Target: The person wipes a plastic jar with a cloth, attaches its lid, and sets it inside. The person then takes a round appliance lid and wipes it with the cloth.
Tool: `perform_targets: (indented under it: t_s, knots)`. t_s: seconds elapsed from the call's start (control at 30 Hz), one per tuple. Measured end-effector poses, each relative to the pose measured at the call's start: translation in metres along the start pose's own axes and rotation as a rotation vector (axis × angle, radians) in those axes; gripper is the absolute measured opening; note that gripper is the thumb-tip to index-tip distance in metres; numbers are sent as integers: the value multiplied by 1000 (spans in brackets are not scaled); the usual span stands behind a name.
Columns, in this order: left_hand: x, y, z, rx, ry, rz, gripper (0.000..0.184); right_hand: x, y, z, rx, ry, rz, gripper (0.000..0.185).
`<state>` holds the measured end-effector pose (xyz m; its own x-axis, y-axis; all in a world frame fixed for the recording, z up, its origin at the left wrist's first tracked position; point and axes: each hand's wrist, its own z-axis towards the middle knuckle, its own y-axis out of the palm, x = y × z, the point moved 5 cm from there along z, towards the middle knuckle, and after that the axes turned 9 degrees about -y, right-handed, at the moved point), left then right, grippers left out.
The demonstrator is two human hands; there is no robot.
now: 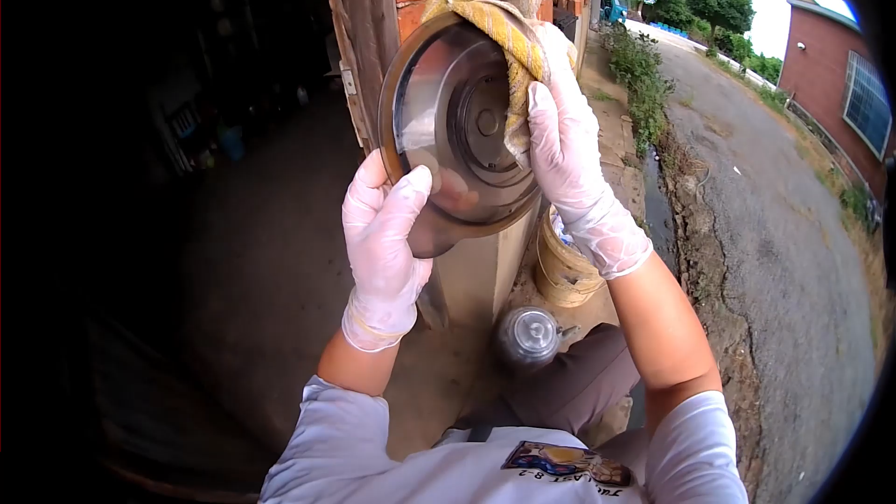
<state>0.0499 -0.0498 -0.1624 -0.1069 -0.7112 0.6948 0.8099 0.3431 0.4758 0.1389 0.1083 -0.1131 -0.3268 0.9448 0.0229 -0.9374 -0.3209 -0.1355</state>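
A round, smoky-brown, see-through dish or lid with an amber rim [471, 93] is held up in front of the person, its face turned toward the wearer and a raised ring near its middle. The left hand [385, 224], in a thin whitish glove, grips it at about eight o'clock, thumb laid over the near face and the other fingers curled at the rim; how far they reach behind is hard to tell. The right hand [565, 135], gloved alike, is closed on a yellow-and-grey striped cloth [511, 33] at about three o'clock; whether its fingers also pinch the rim beneath the fabric cannot be seen. The relation that seems to matter most is this near-opposite hold: the round piece lies between the hands, toward two o'clock from the left grip and toward nine from the right. Being round, it has no long axis; the cloth does, running from the top of the view near twelve o'clock down along the rim to about four. The right hand is nearer the cloth-covered edge, the left nearer the bare lower edge. A cream-coloured round bucket [567, 278] stands well below at five o'clock, with a clear, rounded, lidded vessel [532, 336] near it, closer to six.
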Motion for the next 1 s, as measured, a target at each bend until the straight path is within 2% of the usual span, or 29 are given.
perform_targets:
  t_s: [0.13,0.23,0.27,0.3,0.37,0.47,0.53,0.67,0.7,0.73,0.77,0.8,0.83,0.93,1.0]
  knots:
    - [10,1,12,-17,96,-74,15,0,4,-14,-131,75,152,52]
    - [15,5,24,17,170,-109,10,-23,11,-14,-179,-56,108,51]
    - [15,5,30,8,206,-125,9,-35,15,-18,-224,-8,82,48]
    - [16,4,35,-2,244,-137,9,-50,18,-11,-227,-103,141,45]
    - [11,1,38,85,199,-108,12,-61,21,-1,-147,-152,134,38]
    - [18,20,28,62,204,3,20,-63,25,16,-214,-48,213,30]
    - [23,17,27,5,186,55,27,-63,25,23,-166,-137,43,30]
    - [32,17,23,45,182,9,21,-68,21,32,-95,-266,-232,30]
    - [35,12,18,25,155,43,20,-66,15,33,-57,-232,-294,25]
    - [37,10,15,2,129,80,20,-58,9,35,-114,-199,-374,23]
    - [40,14,10,82,157,129,22,-49,2,34,-171,-161,-454,20]
    - [41,11,10,80,183,118,22,-43,-1,30,-147,-204,-489,17]
    - [41,7,10,78,211,107,22,-44,-5,24,-128,-278,-506,15]
    - [28,-4,17,108,77,66,22,-33,-10,15,-272,-221,-468,14]
    - [27,-7,19,81,87,20,19,-35,-14,13,-367,-178,-467,15]
